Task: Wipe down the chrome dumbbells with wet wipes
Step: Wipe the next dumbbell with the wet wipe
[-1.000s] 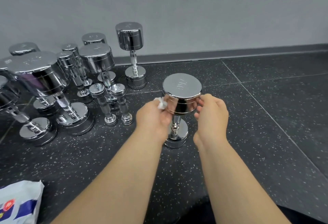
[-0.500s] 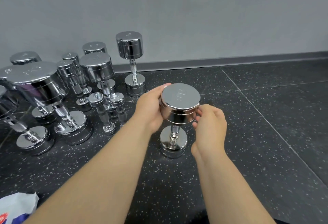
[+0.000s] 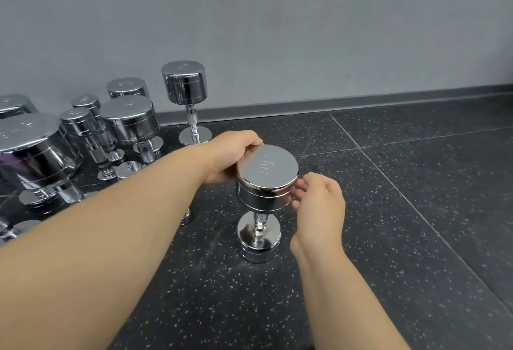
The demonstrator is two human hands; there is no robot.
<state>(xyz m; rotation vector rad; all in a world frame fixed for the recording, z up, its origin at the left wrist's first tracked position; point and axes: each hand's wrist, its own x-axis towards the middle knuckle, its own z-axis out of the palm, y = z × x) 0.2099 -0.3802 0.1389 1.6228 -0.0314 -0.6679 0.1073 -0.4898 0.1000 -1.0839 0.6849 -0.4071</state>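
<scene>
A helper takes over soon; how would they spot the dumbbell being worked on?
Find the grey wall and the group of dumbbells at its foot on the left. Further right on the black floor, one dumbbell stands on end by itself. Only this one has a left hand and a right hand on its top.

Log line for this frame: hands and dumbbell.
dumbbell: upright on floor | left hand: grips top head's far-left rim, wipe not visible | right hand: holds top head's right side
</scene>
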